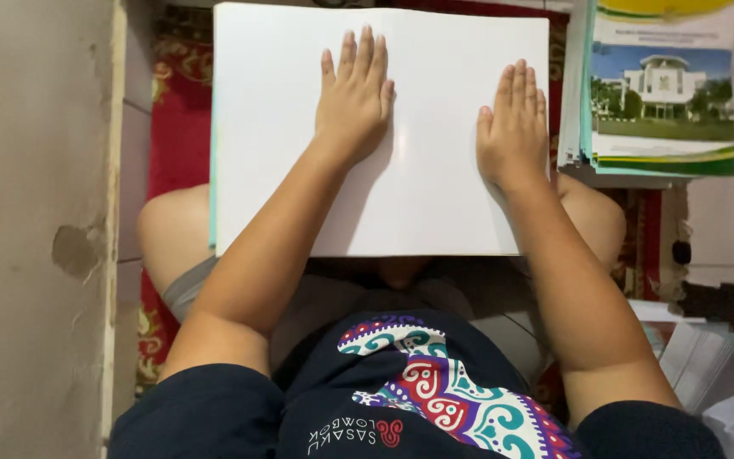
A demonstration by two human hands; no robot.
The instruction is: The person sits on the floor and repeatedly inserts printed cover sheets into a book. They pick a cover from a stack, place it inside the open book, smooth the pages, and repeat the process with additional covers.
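A home floor is indicated; a red patterned carpet [178,127] is laid on tiles beside a chipped wall [36,212]; booklets [660,93] are stacked nearby.

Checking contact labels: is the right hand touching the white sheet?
Touching. The head view shows the right hand lying flat, palm down, on the white sheet, no gap visible under the fingers.

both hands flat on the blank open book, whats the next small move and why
Probably slide the right hand to the outer edge of the white open book and lift a page. Both the right hand and left hand lie flat, palms down, on blank white pages, gripping nothing, so the spread looks pressed flat. The stack of booklets with a building photo cover sits beside that edge, untouched.
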